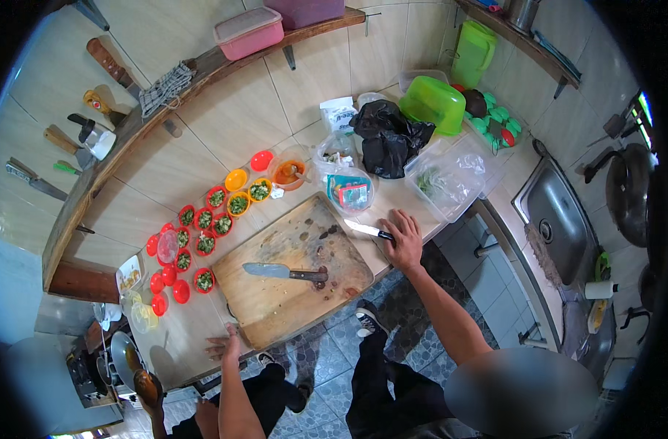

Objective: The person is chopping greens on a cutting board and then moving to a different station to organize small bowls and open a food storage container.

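My left hand (224, 345) is empty with its fingers apart, at the counter edge beside the lower left corner of a wooden cutting board (268, 236). A large knife with a dark handle (268, 270) lies on the board. Right of the board, my right hand (404, 238) is over the counter, its fingers spread. It covers most of the black handle of a small knife (364, 228); whether it grips the handle is hidden. Several small red and orange cups of chopped greens (205, 242) stand left of the board, and a bowl of orange-red sauce (288, 173) is behind it.
A round tub (349, 191), black plastic bag (388, 140) and clear box (449, 178) stand behind my right hand. A steel sink (556, 219) is far right. At lower left, another person's hand holds a ladle (147, 387) near a pan (124, 359). A wooden shelf (213, 63) spans the wall.
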`<state>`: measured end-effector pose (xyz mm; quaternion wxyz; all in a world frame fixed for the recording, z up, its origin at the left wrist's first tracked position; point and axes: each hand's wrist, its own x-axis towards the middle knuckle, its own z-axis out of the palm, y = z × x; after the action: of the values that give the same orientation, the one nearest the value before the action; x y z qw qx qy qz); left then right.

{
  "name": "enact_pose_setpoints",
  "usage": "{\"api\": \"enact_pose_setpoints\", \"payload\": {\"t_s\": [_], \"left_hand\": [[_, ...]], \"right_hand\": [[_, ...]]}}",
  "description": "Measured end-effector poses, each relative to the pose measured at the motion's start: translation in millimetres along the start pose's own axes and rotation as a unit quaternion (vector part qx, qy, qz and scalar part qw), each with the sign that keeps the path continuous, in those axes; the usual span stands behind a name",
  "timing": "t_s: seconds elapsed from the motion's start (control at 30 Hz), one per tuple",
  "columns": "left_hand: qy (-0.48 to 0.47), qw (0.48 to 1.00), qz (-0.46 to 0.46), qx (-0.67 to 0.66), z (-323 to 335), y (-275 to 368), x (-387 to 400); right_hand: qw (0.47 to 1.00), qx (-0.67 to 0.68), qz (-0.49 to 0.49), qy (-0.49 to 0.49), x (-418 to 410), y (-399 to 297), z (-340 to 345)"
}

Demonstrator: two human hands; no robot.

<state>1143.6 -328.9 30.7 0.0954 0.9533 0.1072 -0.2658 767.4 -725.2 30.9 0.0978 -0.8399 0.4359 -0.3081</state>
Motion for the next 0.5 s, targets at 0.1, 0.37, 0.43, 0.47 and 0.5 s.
{"api": "enact_pose_setpoints", "payload": {"t_s": [0.1,0.37,0.43,0.47,0.5], "left_hand": [[0.015,1.000,-0.019,0.002,4,-9,14],[0.015,1.000,-0.020,0.014,3,-13,12],[0.009,1.000,-0.017,0.008,5,-9,4],[0.006,1.000,-0.017,-0.001,8,-8,0],[0.006,1.000,-0.021,0.000,10,-8,5]], "right_hand": [[1.000,0.007,0.001,-0.002,3,-3,0],[1.000,0.008,0.009,-0.010,0,-5,-8],[1.000,0.010,0.008,-0.010,-1,0,-9],[1.000,0.006,0.007,-0.012,-3,2,-8],[1.000,0.007,0.007,-0.016,0,3,-7]]}}
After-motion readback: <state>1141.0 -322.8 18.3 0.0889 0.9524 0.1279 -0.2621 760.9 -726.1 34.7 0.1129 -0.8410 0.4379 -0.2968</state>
